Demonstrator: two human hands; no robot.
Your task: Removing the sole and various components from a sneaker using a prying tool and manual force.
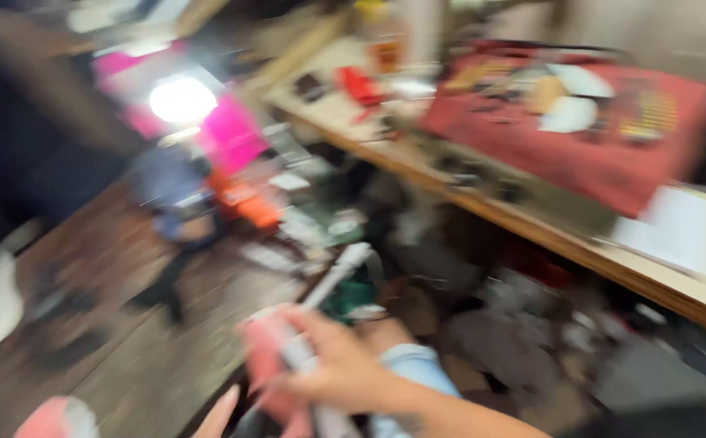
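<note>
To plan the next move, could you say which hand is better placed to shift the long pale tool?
Probably the right hand: it grips the long pale tool; the left hand barely shows.

The right hand [333, 369] reaches in from the lower right, forearm bare, fingers curled closed in a grip. Only fingertips of the left hand [217, 415] show at the bottom edge, blurred.

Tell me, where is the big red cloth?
In the head view the red cloth lies at the upper right, spread on the long wooden workbench, with pale scraps on top. It is far above the right hand.
</note>
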